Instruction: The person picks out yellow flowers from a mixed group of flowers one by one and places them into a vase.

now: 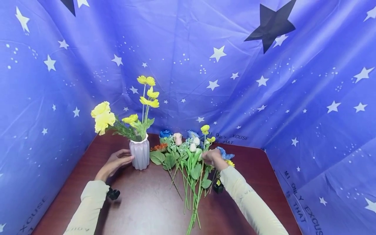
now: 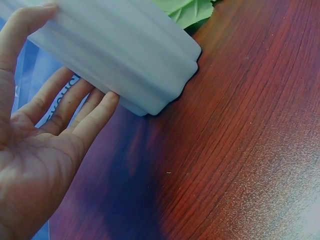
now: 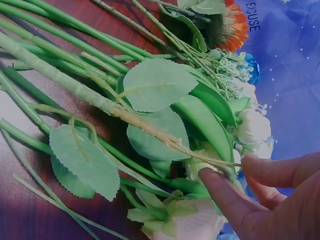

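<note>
A pale, fluted vase (image 1: 140, 155) stands upright on the left half of the table, holding several yellow flowers (image 1: 148, 101) and green leaves. My left hand (image 1: 117, 161) is against the vase's left side; its fairly straight fingers (image 2: 95, 115) and thumb touch the wall low down. Over the pile of loose flowers, my right hand (image 1: 213, 158) pinches a thin stem (image 3: 145, 125) between thumb and forefinger. Small yellow blooms (image 1: 205, 129) top this stem, whose lower end runs towards the table's front. White tulips (image 1: 193, 147) and green leaves (image 3: 160, 85) lie around it.
Blue flowers (image 1: 165, 133), a pink rose (image 1: 177, 138) and an orange flower (image 1: 159, 147) lie at the pile's back. Their stems fan out across the dark red wooden table (image 1: 141, 202). A blue star-patterned cloth (image 1: 182, 81) hangs close around the table's back and sides.
</note>
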`<state>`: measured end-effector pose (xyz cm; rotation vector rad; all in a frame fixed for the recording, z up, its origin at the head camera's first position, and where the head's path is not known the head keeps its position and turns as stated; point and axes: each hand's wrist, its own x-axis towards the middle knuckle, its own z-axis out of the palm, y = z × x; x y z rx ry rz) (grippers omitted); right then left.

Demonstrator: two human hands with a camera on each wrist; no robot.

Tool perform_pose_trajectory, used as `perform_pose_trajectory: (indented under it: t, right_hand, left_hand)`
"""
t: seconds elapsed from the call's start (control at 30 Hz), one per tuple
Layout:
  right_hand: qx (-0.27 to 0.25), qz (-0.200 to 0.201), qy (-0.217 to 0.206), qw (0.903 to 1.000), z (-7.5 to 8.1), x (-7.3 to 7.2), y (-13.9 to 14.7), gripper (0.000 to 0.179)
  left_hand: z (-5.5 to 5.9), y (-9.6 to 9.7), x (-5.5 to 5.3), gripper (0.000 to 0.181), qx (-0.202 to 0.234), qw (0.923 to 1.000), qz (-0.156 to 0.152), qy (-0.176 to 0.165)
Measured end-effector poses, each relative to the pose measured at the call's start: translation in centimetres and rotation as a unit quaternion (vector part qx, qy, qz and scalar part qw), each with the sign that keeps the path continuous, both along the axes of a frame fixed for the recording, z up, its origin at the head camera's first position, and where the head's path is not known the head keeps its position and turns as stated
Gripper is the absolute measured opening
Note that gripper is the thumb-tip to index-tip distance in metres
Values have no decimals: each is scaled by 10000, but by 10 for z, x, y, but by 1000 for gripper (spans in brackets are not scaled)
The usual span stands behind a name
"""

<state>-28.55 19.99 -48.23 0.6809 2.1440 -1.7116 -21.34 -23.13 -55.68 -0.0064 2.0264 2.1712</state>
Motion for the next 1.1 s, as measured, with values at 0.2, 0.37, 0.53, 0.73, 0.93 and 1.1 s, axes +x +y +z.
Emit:
perform_pose_trajectory:
  t: [0.2,0.37,0.53,0.73,0.93,1.1]
  right_hand:
    - [-6,222,-13,9998,-1,3,8,56]
    - [-43,361,4,9993,-2,3,11,33]
    - [-93,458,-152,9988,-6,2,8,32]
    - [-124,568,-176,9982,-8,1,3,31]
    - [-273,561,-192,9979,-9,0,3,31]
    - [-422,142,-124,9989,-9,0,2,31]
  left_hand:
    - [-2,4,-2,55,89,10000,15,4]
    - [-2,5,-1,58,60,10000,14,-47]
    - [-1,2,0,56,47,10000,17,-82]
    - [0,1,0,57,2,10000,-21,-28]
    - [-1,0,1,58,-94,9999,-40,-1]
    - [-2,1,0,58,-102,9999,-29,-49]
